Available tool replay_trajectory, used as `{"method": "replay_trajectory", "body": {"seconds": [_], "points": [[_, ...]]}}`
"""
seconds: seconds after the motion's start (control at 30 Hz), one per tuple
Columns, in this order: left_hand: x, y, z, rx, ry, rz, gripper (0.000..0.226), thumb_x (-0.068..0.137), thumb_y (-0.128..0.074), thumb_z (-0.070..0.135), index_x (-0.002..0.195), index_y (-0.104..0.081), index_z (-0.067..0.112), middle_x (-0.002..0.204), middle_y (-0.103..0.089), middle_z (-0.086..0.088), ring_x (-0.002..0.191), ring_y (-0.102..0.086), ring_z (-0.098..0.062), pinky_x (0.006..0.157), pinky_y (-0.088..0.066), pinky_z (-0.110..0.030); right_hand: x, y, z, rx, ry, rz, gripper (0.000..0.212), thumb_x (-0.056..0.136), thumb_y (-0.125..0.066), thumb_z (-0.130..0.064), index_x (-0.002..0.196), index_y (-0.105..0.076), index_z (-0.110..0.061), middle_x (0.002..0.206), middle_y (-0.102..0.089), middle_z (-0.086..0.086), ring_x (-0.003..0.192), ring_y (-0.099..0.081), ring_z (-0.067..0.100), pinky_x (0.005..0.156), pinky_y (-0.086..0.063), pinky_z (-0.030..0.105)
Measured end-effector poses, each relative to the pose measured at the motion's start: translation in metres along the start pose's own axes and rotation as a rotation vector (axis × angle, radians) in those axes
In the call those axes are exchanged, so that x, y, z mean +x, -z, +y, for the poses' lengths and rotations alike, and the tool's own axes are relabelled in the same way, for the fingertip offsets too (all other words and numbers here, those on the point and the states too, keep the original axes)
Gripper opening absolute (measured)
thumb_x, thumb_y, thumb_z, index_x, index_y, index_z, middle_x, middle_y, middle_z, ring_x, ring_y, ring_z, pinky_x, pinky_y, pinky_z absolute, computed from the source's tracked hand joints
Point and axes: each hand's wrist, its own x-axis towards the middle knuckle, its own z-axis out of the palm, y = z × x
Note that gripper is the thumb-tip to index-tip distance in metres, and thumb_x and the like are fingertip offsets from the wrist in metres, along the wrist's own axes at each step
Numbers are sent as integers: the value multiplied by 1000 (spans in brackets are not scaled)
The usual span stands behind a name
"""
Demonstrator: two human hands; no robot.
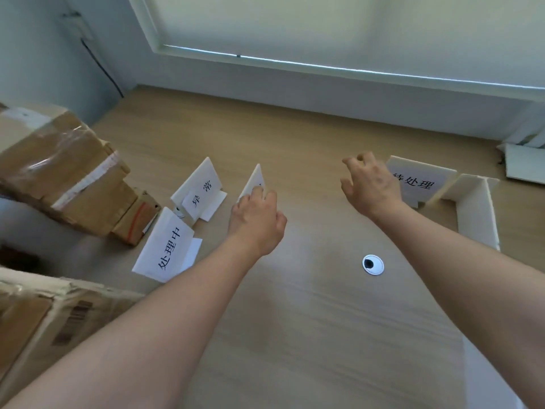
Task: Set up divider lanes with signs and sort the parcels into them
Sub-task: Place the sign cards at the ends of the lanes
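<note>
White sign (254, 181) pinched by left hand (259, 222); right hand (370, 187) hovers spread, empty.

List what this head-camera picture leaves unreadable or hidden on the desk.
- Sign by the left hand: seen edge-on, fingers cover it, text unreadable.
- Sign behind the right hand: first character partly covered.
- Parcels: cut off by the left edge; labels too small.

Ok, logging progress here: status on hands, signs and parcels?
Left hand gripping a white sign board. Right hand open, empty. Brown cardboard parcels unsorted at left. Nothing blocking.
</note>
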Motion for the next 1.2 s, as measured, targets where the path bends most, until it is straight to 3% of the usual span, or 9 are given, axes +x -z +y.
{"method": "replay_trajectory", "body": {"seconds": [0.4, 0.57, 0.7, 0.87, 1.0, 1.1, 1.2], "points": [[-86, 29, -93, 23, 392, -48, 48, 100, -41, 37, 139, -41, 9, 139, -41, -14, 126, -41, -34, 104, -37, -42, -5, -2, -158, 78, 420, 26, 39, 100, -57, -37, 137, -56, -25, 136, -51, 6, 116, -54, 32, 82, -53, 42], [-106, 23, -108, 4, 479, -76, 54, 100, -43, 40, 140, -40, 3, 141, -40, -18, 133, -37, -36, 111, -33, -43, -4, -17, -210, 74, 597, -40, 39, 100, -56, -37, 138, -55, -29, 136, -53, 2, 117, -54, 32, 84, -55, 44], [-111, 18, -113, 20, 567, -144, 71, 101, -42, 41, 152, -25, -5, 152, -30, -24, 142, -28, -41, 118, -26, -47, -6, -37, -249, 59, 748, -135, 43, 102, -54, -28, 144, -49, -30, 145, -49, -3, 117, -53, 33, 87, -51, 43], [-111, 12, -125, 64, 652, -196, 82, 99, -47, 43, 155, -18, -10, 159, -24, -27, 149, -21, -45, 122, -22, -50, -11, -70, -293, -27, 985, -273, 79, 93, -49, 2, 159, -29, -36, 167, -24, -9, 118, -51, 30, 95, -47, 41], [-107, 10, -128, 58, 651, -221, 81, 100, -47, 41, 156, -14, -9, 163, -16, -26, 154, -11, -46, 125, -15, -50, -18, -93, -321, -65, 1088, -346, 94, 90, -43, 12, 162, -12, -40, 172, -7, -10, 119, -51, 31, 82, -45, 35], [-106, 7, -125, 45, 647, -223, 83, 100, -50, 41, 156, -13, -8, 163, -16, -27, 153, -11, -46, 125, -16, -49, -23, -111, -331, 11, 1065, -336, 74, 97, -50, 1, 157, -31, -38, 162, -31, -5, 120, -51, 32, 79, -43, 35], [-108, 9, -122, 35, 642, -214, 83, 99, -53, 38, 155, -14, -9, 161, -17, -28, 153, -13, -46, 125, -17, -49, -25, -119, -325, 145, 1009, -238, 37, 97, -58, -6, 130, -63, -22, 123, -56, 7, 107, -56, 34, 77, -49, 42]]}}
